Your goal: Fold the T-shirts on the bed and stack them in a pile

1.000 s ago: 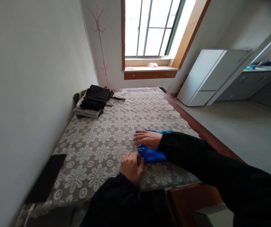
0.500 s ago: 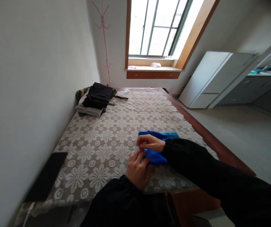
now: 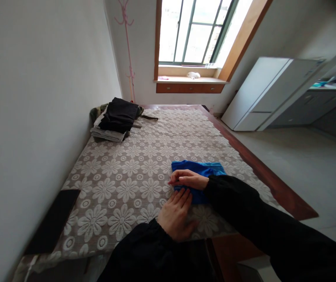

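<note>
A folded blue garment [image 3: 198, 196] with a lighter blue part along its far side lies on the flower-patterned cloth [image 3: 122, 221], near the front edge. My left hand [image 3: 177, 215] rests at its near left corner, fingers stretched out flat over the edge. Just beyond, my right hand [image 3: 189, 179] lies across the middle of the garment from the right, its fingers extended and slightly bent toward the left edge. Small white lettering shows between the two hands. My right hand and sleeve cover part of the garment.
Folded dark and grey clothes [image 3: 117, 115] are piled at the far left by the wall. A flat black panel [image 3: 53, 221] lies at the near left. Beyond stand a pink coat rack [image 3: 128, 43], a window sill [image 3: 179, 80] and a white fridge [image 3: 258, 94].
My left fingers have straightened from a bent grip at the garment's edge and now lie flat. My right fingers have uncurled from a pinch. The view has tilted slightly down.
</note>
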Available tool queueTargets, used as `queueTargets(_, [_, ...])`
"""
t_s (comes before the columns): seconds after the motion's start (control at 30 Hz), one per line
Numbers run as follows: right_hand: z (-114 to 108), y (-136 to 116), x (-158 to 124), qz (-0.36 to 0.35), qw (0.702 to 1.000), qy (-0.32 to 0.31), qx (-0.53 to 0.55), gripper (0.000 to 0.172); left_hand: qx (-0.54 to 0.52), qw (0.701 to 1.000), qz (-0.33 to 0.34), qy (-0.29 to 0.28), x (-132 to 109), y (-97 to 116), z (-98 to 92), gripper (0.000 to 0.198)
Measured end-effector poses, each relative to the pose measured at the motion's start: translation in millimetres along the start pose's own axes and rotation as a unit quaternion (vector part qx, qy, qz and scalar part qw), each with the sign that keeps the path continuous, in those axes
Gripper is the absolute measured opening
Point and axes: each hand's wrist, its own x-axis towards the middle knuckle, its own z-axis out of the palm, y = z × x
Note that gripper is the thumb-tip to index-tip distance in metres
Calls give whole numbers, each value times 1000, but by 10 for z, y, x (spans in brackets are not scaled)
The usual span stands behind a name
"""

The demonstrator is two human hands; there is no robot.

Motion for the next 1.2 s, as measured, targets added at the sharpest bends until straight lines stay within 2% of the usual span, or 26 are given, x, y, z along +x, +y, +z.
queueTargets(0.3, [-505,-16,460,-55,998,37,19,37,6,1000,16,-17,-9,-11,-11,82])
queueTargets(0.47, [-557,33,511,-63,997,29,-18,33,14,999,19,-24,-11,9,-41,81])
queueTargets(0.57, [-531,51,499,-92,990,27,-106,26,14,1000,22,-15,-11,34,-62,77])
queueTargets(0.63, [-501,22,475,-126,962,8,-242,20,8,1000,19,-2,-12,53,-72,67])
queueTargets(0.67, [-482,-8,456,-147,932,-13,-330,22,3,1000,15,8,-12,62,-76,59])
queueTargets(0.73, [-444,-88,407,-191,842,-66,-501,33,-15,999,6,34,-13,76,-79,40])
queueTargets(0.8, [-420,-167,356,-219,750,-112,-615,42,-34,997,-5,67,-14,87,-84,23])
queueTargets(0.83, [-419,-198,336,-225,719,-122,-646,45,-41,996,-12,81,-15,91,-90,19])
queueTargets(0.87, [-427,-220,320,-227,701,-119,-665,48,-43,994,-21,95,-14,94,-98,18])
queueTargets(0.93, [-480,-238,297,-215,695,-79,-681,51,-38,991,-50,121,-12,99,-121,18])
queueTargets(1.0, [-577,-232,265,-177,709,6,-683,54,-22,983,-99,153,-8,100,-146,15])
queueTargets(1.1, [-779,-215,127,-77,719,131,-678,53,19,965,-174,197,-2,91,-155,17])
queueTargets(1.2, [-1007,-201,-177,6,705,208,-678,56,55,958,-195,204,0,70,-120,29])
